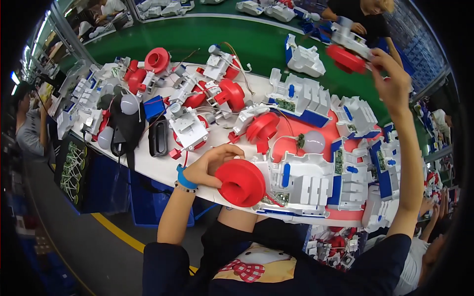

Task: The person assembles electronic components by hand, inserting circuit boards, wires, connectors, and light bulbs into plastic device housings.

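**Left hand on a red round part, right hand lifting a red-and-white unit**

At the near edge of the white worktable [259,85], the left hand [207,166], with a blue wristband [185,178], grips the red round part [241,183] between thumb and curled fingers. The part's central opening faces the near side. Just to its right lies an open white housing [311,181], a blue piece inside it.

Farther in, a white bulb [314,142] lies on a red mat [289,129], with more open housings to its right and beyond. On the left sits a black case [158,137] — past it, a jumble of red-and-white modules [190,129] and loose wires.

Far right, the right hand [390,81] is raised, its fingers closed on one end of the red-and-white unit [347,55], which is blurred — it hangs above the green surface [197,30]. A co-worker in dark clothing [356,14] is just beyond.
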`<state>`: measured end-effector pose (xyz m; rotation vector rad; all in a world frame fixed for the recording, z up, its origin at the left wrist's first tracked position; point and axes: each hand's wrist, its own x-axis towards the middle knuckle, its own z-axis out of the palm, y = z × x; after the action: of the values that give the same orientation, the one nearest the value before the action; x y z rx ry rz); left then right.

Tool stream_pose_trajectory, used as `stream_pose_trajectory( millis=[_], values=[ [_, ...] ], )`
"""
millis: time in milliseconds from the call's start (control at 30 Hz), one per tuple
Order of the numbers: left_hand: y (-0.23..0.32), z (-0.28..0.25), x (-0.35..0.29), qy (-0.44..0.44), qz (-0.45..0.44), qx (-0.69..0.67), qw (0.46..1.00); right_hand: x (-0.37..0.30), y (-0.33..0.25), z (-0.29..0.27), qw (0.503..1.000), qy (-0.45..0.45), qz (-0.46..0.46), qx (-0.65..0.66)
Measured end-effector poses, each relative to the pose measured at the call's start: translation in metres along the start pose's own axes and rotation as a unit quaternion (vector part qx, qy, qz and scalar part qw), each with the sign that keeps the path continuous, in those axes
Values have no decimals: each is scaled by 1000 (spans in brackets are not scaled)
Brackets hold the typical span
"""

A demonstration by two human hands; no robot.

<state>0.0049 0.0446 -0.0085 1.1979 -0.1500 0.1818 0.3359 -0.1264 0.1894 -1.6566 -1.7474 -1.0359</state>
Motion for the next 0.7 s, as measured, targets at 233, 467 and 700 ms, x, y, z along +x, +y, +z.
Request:
stream_pose_trajectory(
  millis=[233,467,700],
  values=[
    [-11,-11,10,-11,-14,-26,1000,25,-15,96,990,-80,26,110],
    [-13,-12,7,-8,-33,-1,999,14,-56,168,976,-183,-24,115],
    [-6,-14,-1,-18,-33,1,999,10,-96,184,967,-205,-101,116]
  ],
)
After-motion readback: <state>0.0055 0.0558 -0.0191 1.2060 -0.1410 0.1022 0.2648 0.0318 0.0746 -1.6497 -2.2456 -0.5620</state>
